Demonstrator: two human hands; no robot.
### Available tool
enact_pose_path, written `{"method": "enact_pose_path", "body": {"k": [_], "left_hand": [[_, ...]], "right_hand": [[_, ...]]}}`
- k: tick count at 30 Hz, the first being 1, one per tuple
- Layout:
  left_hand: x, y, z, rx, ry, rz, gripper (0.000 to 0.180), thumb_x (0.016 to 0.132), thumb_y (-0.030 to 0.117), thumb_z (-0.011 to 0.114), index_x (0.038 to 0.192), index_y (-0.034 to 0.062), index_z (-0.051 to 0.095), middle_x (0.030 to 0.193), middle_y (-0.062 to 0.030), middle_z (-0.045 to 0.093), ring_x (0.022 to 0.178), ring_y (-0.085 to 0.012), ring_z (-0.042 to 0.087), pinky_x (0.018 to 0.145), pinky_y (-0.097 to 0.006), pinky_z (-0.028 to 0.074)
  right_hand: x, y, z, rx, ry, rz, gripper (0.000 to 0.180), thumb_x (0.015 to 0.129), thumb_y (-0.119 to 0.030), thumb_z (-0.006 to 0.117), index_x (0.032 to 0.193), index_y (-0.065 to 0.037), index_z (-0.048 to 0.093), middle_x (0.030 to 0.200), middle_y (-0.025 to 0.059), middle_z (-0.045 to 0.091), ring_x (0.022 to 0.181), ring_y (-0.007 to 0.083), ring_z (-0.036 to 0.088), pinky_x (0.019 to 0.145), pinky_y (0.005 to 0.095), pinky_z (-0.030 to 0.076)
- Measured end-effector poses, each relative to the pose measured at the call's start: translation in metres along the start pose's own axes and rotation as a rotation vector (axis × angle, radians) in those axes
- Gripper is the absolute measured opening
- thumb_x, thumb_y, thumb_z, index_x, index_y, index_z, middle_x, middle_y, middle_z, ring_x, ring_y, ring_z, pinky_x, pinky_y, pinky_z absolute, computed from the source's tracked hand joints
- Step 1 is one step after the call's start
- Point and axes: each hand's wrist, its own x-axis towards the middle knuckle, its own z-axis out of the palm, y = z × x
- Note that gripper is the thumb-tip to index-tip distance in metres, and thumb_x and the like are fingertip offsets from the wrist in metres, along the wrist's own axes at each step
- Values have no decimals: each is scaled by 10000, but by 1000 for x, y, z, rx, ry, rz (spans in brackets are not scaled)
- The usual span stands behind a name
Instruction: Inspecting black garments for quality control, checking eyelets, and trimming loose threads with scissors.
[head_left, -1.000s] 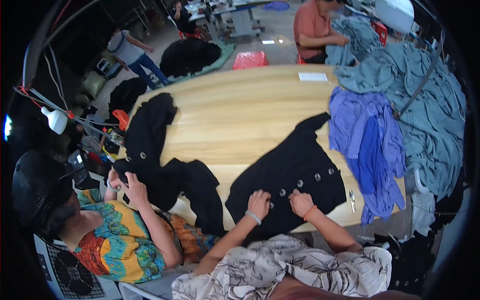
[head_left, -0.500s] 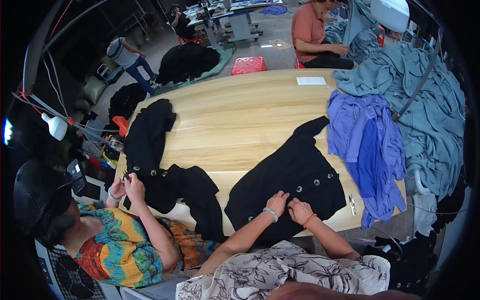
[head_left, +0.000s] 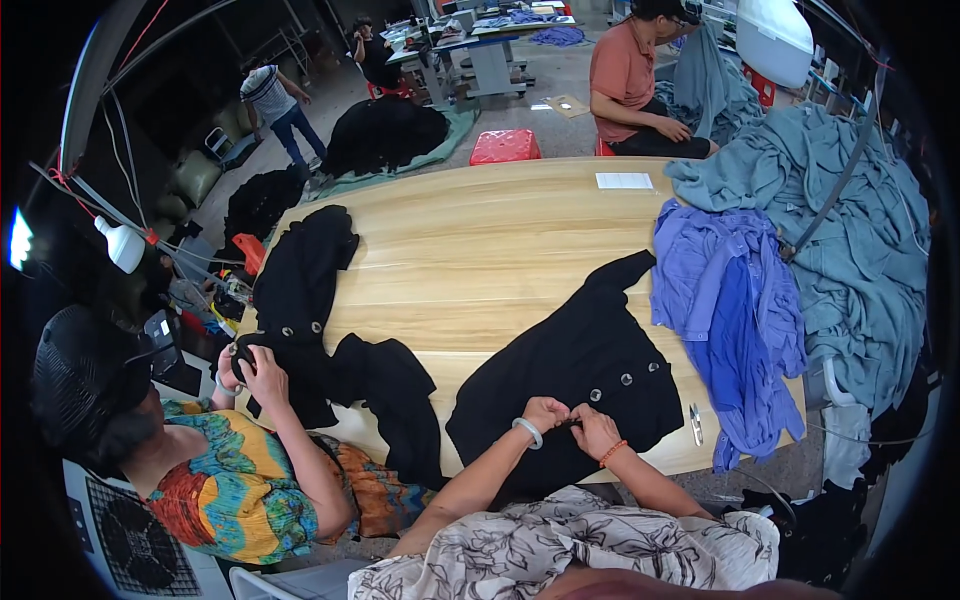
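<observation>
Black fabric fills the work spot: a garment [head_left: 545,365] lies spread on the near right side of a pale wood table [head_left: 480,250], its row of shiny buttons [head_left: 627,380] running up to the right. At that row the left hand [head_left: 545,412] and the right hand [head_left: 597,432] meet, fingertips drawn close together and pinching a small bit of the garment; whether button or cloth is hidden by the fingers. A pale bangle [head_left: 530,432] circles the left wrist, an orange bracelet [head_left: 611,453] the right. Small snips [head_left: 696,424] rest just beside the garment, near purple clothes [head_left: 720,300] draped over the table's edge, with a grey-green heap [head_left: 850,240] beyond. At left, a co-worker [head_left: 240,480] in a bright patterned top handles a second black piece [head_left: 305,265]. Past the far edge stands a red stool [head_left: 505,146], near a seated person [head_left: 622,75] in an orange shirt.
</observation>
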Motion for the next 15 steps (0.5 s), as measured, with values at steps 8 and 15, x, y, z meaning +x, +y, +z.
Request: {"method": "enact_pose_path", "body": {"k": [8,15], "left_hand": [[-8,-7,3,-191,39,-113,104,797,70,717,893,32,705,734,-11,663,604,-63,575,541,-194,453],[-47,-6,8,-2,-42,367,330,812,103,701,1105,-23,617,1023,-74,661,999,-110,598,842,-255,491]], "right_hand": [[-2,2,-5,-9,5,-133,308,783,-114,609,1071,-21,551,1004,216,612,887,396,607,765,470,501],[1,7,-11,79,-17,-137,291,747,-156,608,983,13,625,977,232,623,894,392,612,812,440,500]]}}
